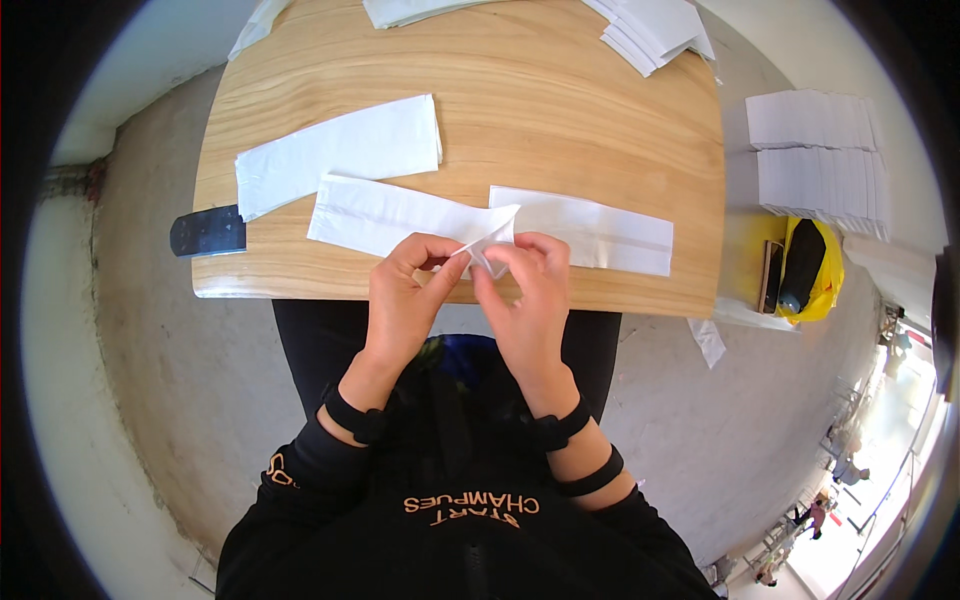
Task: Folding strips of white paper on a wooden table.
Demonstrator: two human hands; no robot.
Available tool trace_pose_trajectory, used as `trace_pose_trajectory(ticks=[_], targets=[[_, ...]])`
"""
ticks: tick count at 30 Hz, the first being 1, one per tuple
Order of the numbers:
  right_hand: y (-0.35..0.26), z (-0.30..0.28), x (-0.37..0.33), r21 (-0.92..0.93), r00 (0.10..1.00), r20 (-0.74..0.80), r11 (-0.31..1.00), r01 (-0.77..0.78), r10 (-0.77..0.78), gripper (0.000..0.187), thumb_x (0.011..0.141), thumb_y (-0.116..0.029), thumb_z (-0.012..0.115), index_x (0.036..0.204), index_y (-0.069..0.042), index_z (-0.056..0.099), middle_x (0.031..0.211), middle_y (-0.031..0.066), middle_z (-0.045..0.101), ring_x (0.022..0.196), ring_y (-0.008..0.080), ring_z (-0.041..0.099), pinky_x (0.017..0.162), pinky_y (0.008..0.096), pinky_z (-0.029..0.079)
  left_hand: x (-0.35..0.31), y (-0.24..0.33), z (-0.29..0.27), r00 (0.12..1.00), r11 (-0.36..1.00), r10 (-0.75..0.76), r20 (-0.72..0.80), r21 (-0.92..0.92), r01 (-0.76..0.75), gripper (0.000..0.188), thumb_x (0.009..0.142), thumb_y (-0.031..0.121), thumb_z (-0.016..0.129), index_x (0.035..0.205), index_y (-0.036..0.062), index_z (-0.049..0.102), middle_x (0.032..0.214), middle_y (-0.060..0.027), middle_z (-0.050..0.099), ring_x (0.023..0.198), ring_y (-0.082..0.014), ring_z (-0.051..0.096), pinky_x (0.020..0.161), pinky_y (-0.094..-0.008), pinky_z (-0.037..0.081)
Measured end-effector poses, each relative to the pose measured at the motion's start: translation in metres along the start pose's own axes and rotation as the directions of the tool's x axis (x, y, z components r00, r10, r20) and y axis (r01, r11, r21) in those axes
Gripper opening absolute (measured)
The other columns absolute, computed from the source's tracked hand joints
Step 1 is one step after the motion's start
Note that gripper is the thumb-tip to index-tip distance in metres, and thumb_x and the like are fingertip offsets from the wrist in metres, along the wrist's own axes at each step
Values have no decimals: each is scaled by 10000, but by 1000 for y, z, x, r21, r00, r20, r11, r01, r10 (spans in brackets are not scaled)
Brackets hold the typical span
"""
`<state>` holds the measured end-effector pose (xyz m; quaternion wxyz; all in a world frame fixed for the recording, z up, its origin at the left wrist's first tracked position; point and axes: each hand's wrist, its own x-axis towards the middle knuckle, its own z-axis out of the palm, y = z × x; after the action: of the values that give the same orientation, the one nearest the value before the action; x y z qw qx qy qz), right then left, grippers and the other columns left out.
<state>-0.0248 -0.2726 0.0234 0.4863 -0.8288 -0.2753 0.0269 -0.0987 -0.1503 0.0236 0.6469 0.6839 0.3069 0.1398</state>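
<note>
Near the table's front edge, my left hand pinches one edge at the right end of a long, narrow white bag. Whether it is paper or thin plastic, I cannot tell. That end stands up in a pointed fold, its two sides spread apart. My right hand has its thumb and fingers closed on the other side of the same end. Beneath and to the right lies a second flat white piece, partly hidden by the hand. Farther back on the left rests a small overlapping pile of white pieces.
A dark phone-like object juts over the table's left edge. White stacks lie at the far edge and, right of the wooden table, in tall rows. A yellow bag with dark items stands below those.
</note>
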Motion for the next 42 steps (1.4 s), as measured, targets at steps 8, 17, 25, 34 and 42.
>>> trace_pose_trajectory(ticks=[8,17,25,34,42], targets=[[5,-8,6,89,989,83,988,-130,123,92,823,-54,678,913,-66,665,941,112,580,888,270,594,761,343,486,1,-3,-17,997,994,73,21,82,-75,106,890,83,654,927,-17,657,872,-61,666,816,-121,586,770,-269,470],[17,-21,4,256,951,156,919,-298,265,116,824,-3,629,936,-28,646,962,95,595,896,203,610,820,297,515,6,-19,-27,988,977,-80,-130,-206,52,138,939,132,609,978,0,598,886,2,615,832,-59,541,769,-222,437],[28,-46,0,119,934,288,960,-252,210,133,807,10,616,931,-28,642,926,92,599,839,203,630,783,294,519,10,-36,-25,981,963,-98,-170,-264,50,115,962,141,578,984,29,574,893,21,593,841,-46,508,778,-203,402],[36,-39,-5,-66,935,270,974,-218,228,134,840,-53,646,968,-25,620,876,78,613,776,161,645,682,274,498,13,-46,-26,980,977,-57,-193,-212,15,123,959,124,587,985,6,567,907,3,607,845,-40,528,747,-197,419],[48,-48,-9,389,830,267,734,-557,489,143,913,-113,599,1026,-25,599,936,116,635,894,170,670,679,266,496,13,-49,-26,982,967,-27,-188,-253,-22,125,956,119,592,983,0,566,906,1,611,840,-42,533,748,-193,420]])
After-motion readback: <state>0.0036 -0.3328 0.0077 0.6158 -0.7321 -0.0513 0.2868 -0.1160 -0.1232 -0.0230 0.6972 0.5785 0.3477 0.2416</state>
